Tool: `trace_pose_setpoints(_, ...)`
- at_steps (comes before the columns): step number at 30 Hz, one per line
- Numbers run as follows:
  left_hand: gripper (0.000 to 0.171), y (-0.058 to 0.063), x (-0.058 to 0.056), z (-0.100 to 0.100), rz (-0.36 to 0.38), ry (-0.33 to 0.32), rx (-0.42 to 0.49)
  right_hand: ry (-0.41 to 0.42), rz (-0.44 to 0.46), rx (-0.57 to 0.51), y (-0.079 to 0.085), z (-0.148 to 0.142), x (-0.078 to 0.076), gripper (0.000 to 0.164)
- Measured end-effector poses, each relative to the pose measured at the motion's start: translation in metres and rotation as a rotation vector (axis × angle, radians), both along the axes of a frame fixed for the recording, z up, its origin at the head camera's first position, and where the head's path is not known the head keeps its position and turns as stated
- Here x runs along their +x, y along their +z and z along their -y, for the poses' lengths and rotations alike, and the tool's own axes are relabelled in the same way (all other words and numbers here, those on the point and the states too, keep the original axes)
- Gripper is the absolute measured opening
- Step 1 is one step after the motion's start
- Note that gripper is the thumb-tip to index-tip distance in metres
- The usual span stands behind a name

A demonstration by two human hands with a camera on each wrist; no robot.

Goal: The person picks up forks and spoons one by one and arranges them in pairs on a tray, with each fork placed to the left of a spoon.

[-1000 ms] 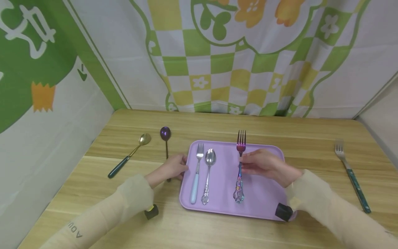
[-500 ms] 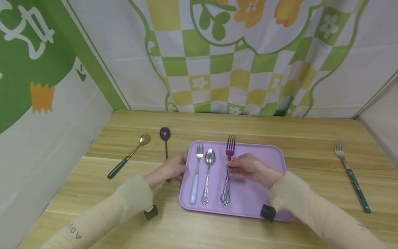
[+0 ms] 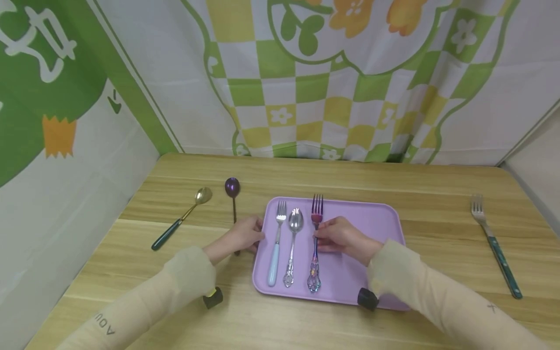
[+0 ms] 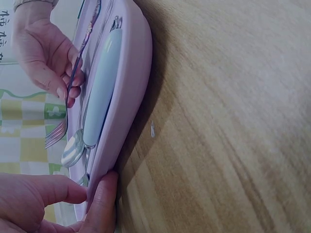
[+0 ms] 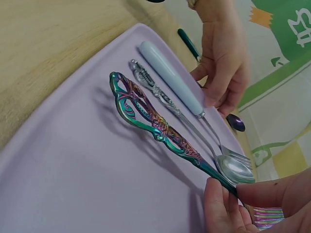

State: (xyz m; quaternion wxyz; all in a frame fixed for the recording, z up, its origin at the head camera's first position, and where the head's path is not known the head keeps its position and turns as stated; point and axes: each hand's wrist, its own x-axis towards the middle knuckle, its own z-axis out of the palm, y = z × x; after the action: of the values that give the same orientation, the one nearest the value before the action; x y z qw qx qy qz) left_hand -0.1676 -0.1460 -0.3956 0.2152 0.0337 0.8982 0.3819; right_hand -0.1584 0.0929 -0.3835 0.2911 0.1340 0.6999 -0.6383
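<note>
Three forks [image 3: 315, 262] [image 3: 274, 260] [image 3: 493, 243], three spoons [image 3: 295, 222] [image 3: 233, 188] [image 3: 203, 196]

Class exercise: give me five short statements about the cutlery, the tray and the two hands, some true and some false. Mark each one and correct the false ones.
1. The right hand holds the rainbow-coloured fork. True.
2. The left hand is holding a spoon. False: its fingers grip the edge of the lilac tray.
3. The blue-handled fork lies on the tray next to the silver spoon. True.
4. Every spoon in the scene lies on the tray. False: the purple spoon and the gold spoon lie on the wooden table.
5. The green-handled fork lies to the right of the tray in the head view. True.
</note>
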Motion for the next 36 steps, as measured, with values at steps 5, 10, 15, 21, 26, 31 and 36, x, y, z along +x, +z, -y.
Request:
trace_pose_setpoints(5,0.028,0.000,0.000,0.000,-0.005,-0.003,0.000,0.003,-0.013,0.089,0.001,0.007,-0.001,0.017)
trace_pose_setpoints(10,0.029,0.000,0.000,0.000,0.004,0.005,0.006,0.008,-0.035,0.153,0.001,0.013,-0.002,0.017)
trace_pose_setpoints(15,0.031,0.001,0.000,0.000,0.010,0.001,0.000,0.005,-0.059,0.212,0.000,0.017,-0.003,0.014)
trace_pose_setpoints(21,0.031,0.000,0.001,0.000,0.007,0.005,0.003,0.036,-0.118,0.313,-0.003,0.021,-0.003,0.020)
trace_pose_setpoints(26,0.031,0.000,-0.001,0.000,0.006,0.005,0.007,0.060,-0.164,0.390,-0.004,0.022,-0.003,0.024)
trace_pose_setpoints(31,0.030,-0.001,-0.001,0.000,0.005,0.001,0.010,0.110,-0.211,0.468,-0.004,0.023,-0.005,0.018)
trace_pose_setpoints(36,0.029,-0.002,0.000,0.001,0.002,0.001,0.020,0.151,-0.252,0.518,-0.003,0.023,-0.006,0.012)
